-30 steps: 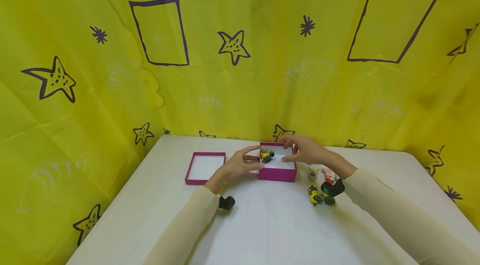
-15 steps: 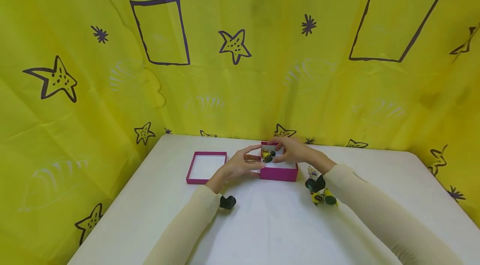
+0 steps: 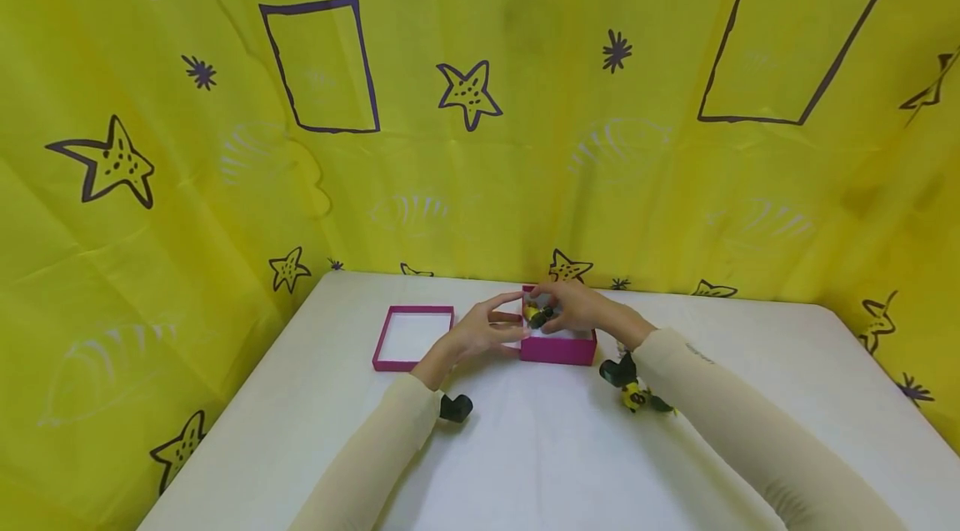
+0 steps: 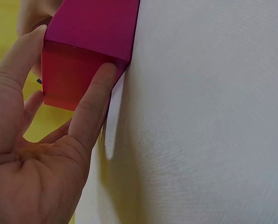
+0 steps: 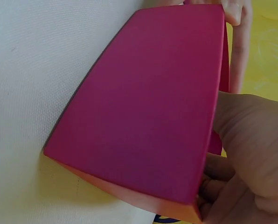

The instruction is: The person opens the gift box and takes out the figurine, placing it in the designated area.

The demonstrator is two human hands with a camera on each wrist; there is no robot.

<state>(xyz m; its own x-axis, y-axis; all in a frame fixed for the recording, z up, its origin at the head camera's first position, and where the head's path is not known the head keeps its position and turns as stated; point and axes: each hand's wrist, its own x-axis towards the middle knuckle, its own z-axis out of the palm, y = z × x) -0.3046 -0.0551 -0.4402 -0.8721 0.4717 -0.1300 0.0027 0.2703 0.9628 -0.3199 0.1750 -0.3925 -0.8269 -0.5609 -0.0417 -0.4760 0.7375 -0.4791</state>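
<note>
An open magenta box [image 3: 558, 350] with a white inside stands near the back of the white table. In it, at the left end, lies a small yellow and dark green toy figure [image 3: 538, 316]. My left hand [image 3: 480, 331] rests extended fingers against the box's left side, as the left wrist view shows too. My right hand [image 3: 581, 306] reaches over the right wall into the box, thumb and fingers around the toy figure. Whether they pinch it is hidden: in the right wrist view the box wall [image 5: 143, 102] covers the fingertips.
The box's magenta-rimmed lid [image 3: 414, 338] lies at the left, white inside up. Right of the box, partly under my right forearm, are a yellow and dark toy figure [image 3: 633, 397] and other small toys. A yellow patterned curtain [image 3: 480, 164] hangs behind the table.
My right hand has moved left from the box's right rim to the toy figure inside. The right sleeve now covers more of the loose toys. My left hand stays against the box.
</note>
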